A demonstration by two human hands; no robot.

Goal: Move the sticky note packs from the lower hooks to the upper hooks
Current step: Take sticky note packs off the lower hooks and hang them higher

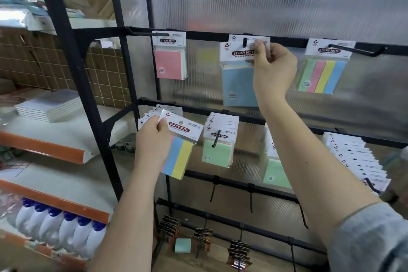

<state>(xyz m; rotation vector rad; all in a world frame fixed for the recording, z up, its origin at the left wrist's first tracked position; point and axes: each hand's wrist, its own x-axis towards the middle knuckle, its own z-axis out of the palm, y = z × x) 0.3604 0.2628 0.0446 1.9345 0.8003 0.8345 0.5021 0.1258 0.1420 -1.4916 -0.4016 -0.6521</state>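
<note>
My right hand (272, 68) pinches the header card of a blue sticky note pack (239, 86), which hangs on the middle upper hook (244, 42). My left hand (153, 139) grips a striped blue and yellow pack (180, 159) by its card's left edge, in front of the lower left hook and tilted. On the upper rail a pink pack (169, 63) hangs at the left and a four-colour striped pack (322, 75) at the right. Several packs hang on the lower hooks: a green stack (218, 152), another green one (277, 174) behind my right forearm, and a long row (355, 159) at the right.
The black rack frame (66, 55) stands against a ribbed translucent panel. Bare hooks (251, 199) stick out of a rail under the lower packs, and small brown carded items (172, 229) hang near the floor. Left shelves hold notebooks (50, 105) and white bottles with blue caps (66, 229).
</note>
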